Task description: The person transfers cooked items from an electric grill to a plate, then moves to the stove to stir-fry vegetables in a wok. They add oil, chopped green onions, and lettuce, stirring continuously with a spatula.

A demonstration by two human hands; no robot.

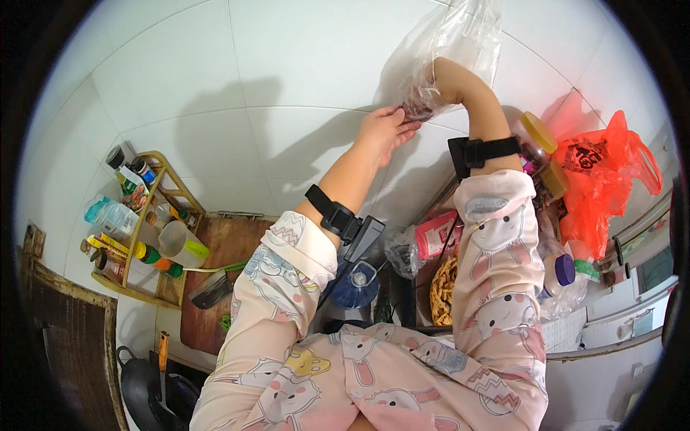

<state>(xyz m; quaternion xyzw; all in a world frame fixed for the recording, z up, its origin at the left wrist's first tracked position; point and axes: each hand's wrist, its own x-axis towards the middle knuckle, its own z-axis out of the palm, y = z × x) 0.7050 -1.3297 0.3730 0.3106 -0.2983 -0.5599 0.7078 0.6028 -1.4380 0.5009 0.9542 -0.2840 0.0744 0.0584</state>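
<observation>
Pale pink rabbit-print sleeves [503,287] with rolled cuffs cover the person's arms; a black strap [496,149] circles each forearm. To the lower left sits a dark wok [138,391], a wooden-handled utensil [163,353] standing in it. Between the forearms, farther below, is a blue bottle [353,289]; a pink packet [435,233] lies to its right. At left, a wooden board [230,237] bears a knife [210,289], with a shelf [136,293] of bottles and jars beside it. At right, a red plastic bag [607,172] rests near a yellow-lidded jar [537,133].

Beyond these, in front of the white tiled wall [309,57], a clear plastic bag [474,43] extends to the upper edge, dark reddish contents [419,108] in its lower end. The left hand [386,133] grips this end from outside, between thumb and fingers. The right hand [440,80] is inside the bag; its fingers are obscured, so whether they close on anything cannot be told.
</observation>
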